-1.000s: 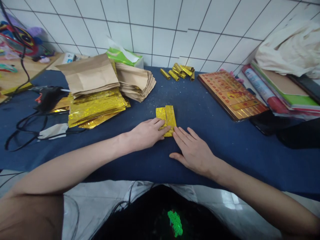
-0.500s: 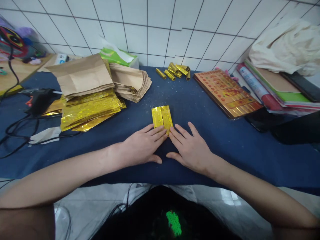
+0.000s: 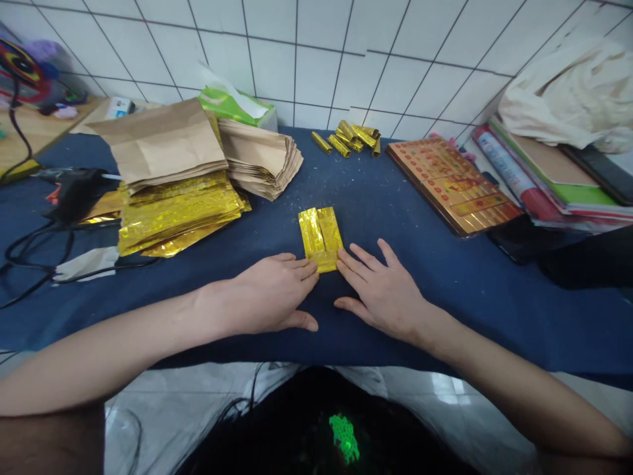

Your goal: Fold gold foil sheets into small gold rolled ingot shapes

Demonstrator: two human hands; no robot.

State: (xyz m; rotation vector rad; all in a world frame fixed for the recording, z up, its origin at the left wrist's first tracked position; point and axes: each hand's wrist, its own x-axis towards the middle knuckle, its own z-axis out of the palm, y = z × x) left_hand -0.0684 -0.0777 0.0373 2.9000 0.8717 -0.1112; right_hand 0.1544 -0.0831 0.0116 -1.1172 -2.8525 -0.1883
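Note:
A small folded sheet of gold foil paper (image 3: 321,237) lies on the blue cloth in front of me, with a seam down its middle and a crease across its near end. The fingertips of my left hand (image 3: 270,293) rest at its near left corner, fingers stretched out and thumb apart. My right hand (image 3: 386,284) lies flat with spread fingers, its fingertips touching the near right edge. Neither hand grasps anything. Beyond the sheet, several rolled gold paper tubes (image 3: 349,137) lie in a loose pile near the wall.
Left stand stacks of gold foil paper (image 3: 178,214) and brown-backed sheets (image 3: 163,142), a green tissue pack (image 3: 237,105) and a black glue gun (image 3: 79,191) with its cable. Right lie an orange-gold printed pack (image 3: 450,185), books (image 3: 568,178) and a white cloth bag (image 3: 568,92).
My left hand has slid left off the middle of the gold sheet, uncovering its near end. My right hand has shifted slightly to the right. The view has tilted a little.

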